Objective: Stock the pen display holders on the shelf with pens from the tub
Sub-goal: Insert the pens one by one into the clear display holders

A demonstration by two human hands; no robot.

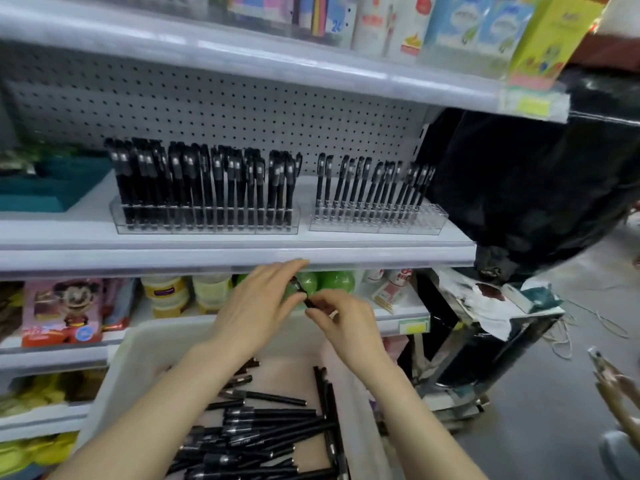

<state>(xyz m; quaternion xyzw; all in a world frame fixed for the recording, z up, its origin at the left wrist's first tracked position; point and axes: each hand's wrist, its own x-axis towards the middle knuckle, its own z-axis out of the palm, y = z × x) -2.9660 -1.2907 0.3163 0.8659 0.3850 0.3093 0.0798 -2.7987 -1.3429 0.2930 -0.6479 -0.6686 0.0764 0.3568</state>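
A single black pen (302, 293) was held between both hands above the white tub (138, 344), just below the front edge of the middle shelf (242, 259). Its upper end was pinched by the thumb and fingers (291, 271) of the left hand (263, 301), the other fingers being stretched forward. Its lower end was gripped by the curled thumb and forefinger of the right hand (346, 323). So the fingers of both hands were clamped on the same pen, and the two hands were nearly touching.

Many loose pens (270, 427), black with silver bands, were lying in a heap on the bottom of the tub, under the forearms.

On the middle shelf two clear holders were standing side by side. The left display holder (207, 223) was densely filled with upright black pens. In the right display holder (374, 221) the pens were standing more thinly and were leaning a little to the right.

A perforated back panel (242, 109) was seen behind the holders, teal trays (52, 188) to their left, and a black bag (519, 188) to their right.
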